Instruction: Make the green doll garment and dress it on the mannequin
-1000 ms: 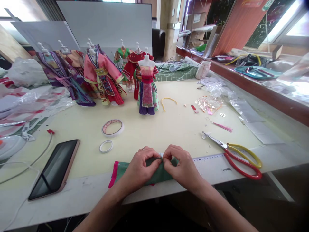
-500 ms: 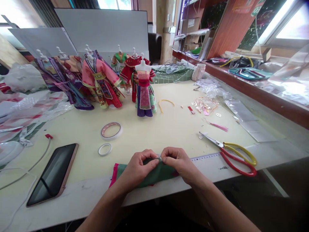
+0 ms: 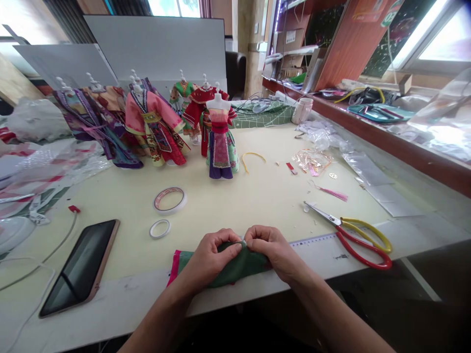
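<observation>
A piece of green fabric (image 3: 235, 268) with a pink end lies at the front edge of the table, partly covered by my hands. My left hand (image 3: 217, 250) pinches its upper edge between thumb and fingers. Close beside it, my right hand (image 3: 267, 247) pinches the same edge, and the fingertips of both hands nearly meet. A small whitish bit shows between them, too small to name. Beyond the right hand a clear ruler (image 3: 312, 240) lies partly under the scissors (image 3: 340, 225), which have one red and one yellow handle.
Two tape rolls (image 3: 170, 200) and a phone (image 3: 79, 267) lie to the left. Dressed miniature mannequins (image 3: 221, 142) stand at the back. A pink tassel (image 3: 333, 193), a yellow cord (image 3: 253, 154) and plastic bags (image 3: 324, 133) are on the right half.
Both hands stay in nearly the same place, still pinching the fabric edge. The view has shifted very slightly.
</observation>
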Action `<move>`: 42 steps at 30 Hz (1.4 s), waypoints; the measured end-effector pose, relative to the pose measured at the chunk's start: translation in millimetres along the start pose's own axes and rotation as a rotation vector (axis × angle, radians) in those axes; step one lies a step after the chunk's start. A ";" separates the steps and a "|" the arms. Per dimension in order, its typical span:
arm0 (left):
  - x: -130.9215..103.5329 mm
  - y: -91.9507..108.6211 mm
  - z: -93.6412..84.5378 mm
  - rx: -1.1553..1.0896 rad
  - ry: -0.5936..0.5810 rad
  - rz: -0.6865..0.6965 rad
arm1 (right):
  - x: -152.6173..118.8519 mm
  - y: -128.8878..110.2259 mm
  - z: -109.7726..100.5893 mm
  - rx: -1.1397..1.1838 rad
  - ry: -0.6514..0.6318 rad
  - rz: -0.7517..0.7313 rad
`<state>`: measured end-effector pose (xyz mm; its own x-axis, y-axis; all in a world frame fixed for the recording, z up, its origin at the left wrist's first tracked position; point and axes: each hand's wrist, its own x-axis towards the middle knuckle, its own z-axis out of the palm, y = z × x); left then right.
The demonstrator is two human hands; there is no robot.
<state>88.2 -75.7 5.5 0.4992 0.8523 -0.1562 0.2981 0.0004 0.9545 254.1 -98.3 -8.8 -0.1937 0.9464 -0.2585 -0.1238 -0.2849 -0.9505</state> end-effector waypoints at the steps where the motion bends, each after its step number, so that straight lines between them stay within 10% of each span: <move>1: 0.0 -0.4 -0.2 -0.002 0.002 0.000 | -0.2 -0.2 0.2 -0.009 0.000 -0.008; 11: -0.7 3.9 -2.0 0.076 0.051 0.012 | -8.5 -7.1 2.2 -0.420 0.131 -0.362; 42: -1.9 -1.6 7.8 0.395 0.134 0.123 | -5.5 9.7 10.9 -0.793 0.272 -0.406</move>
<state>93.2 -81.4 2.3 0.4484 0.8937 0.0115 0.5446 -0.2834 0.7893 243.4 -108.0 -14.8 -0.0340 0.9824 0.1835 0.5885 0.1681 -0.7909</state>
